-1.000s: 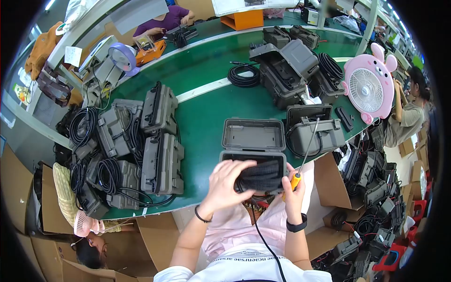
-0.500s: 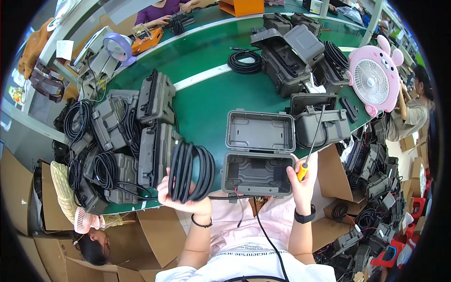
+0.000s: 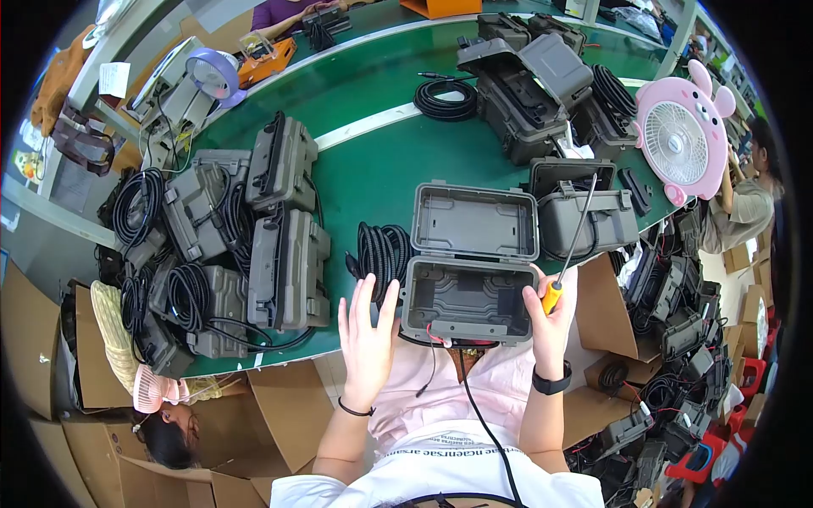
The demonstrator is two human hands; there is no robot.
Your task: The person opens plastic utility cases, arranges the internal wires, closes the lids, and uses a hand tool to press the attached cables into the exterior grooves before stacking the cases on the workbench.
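**Open case between the left fingers (image 3: 365, 300) and the right fingers (image 3: 534, 306), head view**

From my distant seat I read the scene left to right. Farthest left of my left fingers, black cable coils (image 3: 138, 205) and grey cases (image 3: 193, 212) lie heaped on the green surface (image 3: 364, 173). Nearer to those fingers stand two closed cases (image 3: 289, 269), one beyond the other. Below and to the left of the fingers are a small pink fan (image 3: 155, 389) and a person (image 3: 168, 436) beside cardboard.

My left fingers are extended and spread wide, gripping nothing. Their tips overlap the near end of a black corrugated cable bundle (image 3: 381, 254); I cannot tell whether they touch it. The bundle lies just left of the open case (image 3: 472, 292).

The case sits between both sets of fingers, its lid (image 3: 476, 222) folded back on the far side. A red wire (image 3: 433, 330) shows at its near left corner, and a black cable (image 3: 483, 423) runs down over my shirt.

My right fingers are closed around the yellow handle of a screwdriver (image 3: 552, 297), beside the right wall of the case; its shaft points away and slightly right. Beyond these fingers rests another grey case (image 3: 590, 222) with its lid raised. Farther out to the right stand a large pink fan (image 3: 677, 140) and another person (image 3: 745, 207).
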